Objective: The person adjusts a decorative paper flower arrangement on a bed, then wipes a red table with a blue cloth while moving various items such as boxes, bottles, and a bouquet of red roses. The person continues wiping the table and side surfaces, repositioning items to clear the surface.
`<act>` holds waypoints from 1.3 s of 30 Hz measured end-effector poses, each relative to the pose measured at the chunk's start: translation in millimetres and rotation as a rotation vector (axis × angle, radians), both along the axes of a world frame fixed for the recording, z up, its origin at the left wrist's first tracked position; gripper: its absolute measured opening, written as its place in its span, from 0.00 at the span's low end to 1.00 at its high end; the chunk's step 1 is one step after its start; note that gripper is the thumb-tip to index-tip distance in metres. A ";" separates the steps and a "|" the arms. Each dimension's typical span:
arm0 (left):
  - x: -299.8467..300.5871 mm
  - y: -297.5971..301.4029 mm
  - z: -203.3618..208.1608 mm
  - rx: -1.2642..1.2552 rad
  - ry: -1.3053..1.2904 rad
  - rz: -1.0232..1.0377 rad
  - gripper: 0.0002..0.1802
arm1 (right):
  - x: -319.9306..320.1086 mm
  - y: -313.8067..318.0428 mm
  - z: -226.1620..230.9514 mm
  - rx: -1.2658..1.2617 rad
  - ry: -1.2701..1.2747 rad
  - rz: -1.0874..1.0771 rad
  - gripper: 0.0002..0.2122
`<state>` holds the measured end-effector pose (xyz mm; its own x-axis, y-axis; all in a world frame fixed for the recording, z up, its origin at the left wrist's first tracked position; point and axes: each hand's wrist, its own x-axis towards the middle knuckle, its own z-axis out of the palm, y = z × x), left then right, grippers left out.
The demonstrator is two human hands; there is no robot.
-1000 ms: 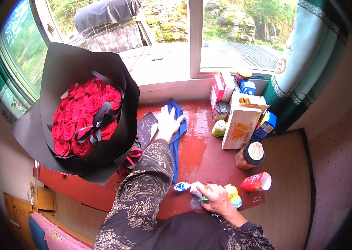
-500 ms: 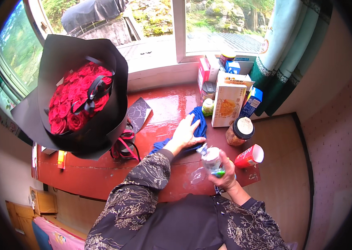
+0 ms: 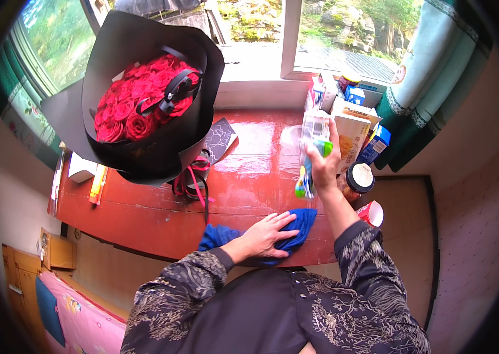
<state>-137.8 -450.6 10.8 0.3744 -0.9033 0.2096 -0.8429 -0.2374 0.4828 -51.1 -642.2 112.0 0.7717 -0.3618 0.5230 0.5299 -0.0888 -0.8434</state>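
Note:
Near the table's front edge, my left hand [image 3: 264, 237] lies flat with fingers spread on a crumpled blue cloth [image 3: 302, 227]. The cloth sticks out on both sides of it. Over the right part of the red table [image 3: 243, 194], my right hand [image 3: 325, 162] is closed around a clear plastic bottle [image 3: 315, 124] with green and blue patches. The bottle is upright or nearly so, in front of the grouped boxes, and partly blurred; I cannot tell whether it touches the table. The tabletop beside it looks shiny and wet.
A bouquet of red roses [image 3: 137, 106] in black wrap fills the table's left side. At the right stand a cookie box [image 3: 353, 133], blue carton [image 3: 374, 144], lidded jar [image 3: 356, 180] and red paper cup [image 3: 371, 213]. A patterned dark card [image 3: 221, 138] lies beside the bouquet.
My left hand and the blue cloth have come back toward the front edge. My right hand has carried the bottle away from me, farther over the table. The view has shifted.

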 end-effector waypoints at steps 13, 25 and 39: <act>50.5 4.4 38.4 -0.354 0.371 0.624 0.58 | 35.3 18.5 -44.2 0.243 0.140 -0.048 0.35; 93.8 -15.7 -16.7 -0.551 1.068 0.579 0.18 | 50.0 -4.3 -25.0 0.465 0.199 0.078 0.22; 194.3 67.3 -66.0 -0.774 0.700 1.129 0.46 | 15.3 34.2 -43.1 -0.663 0.357 0.111 0.35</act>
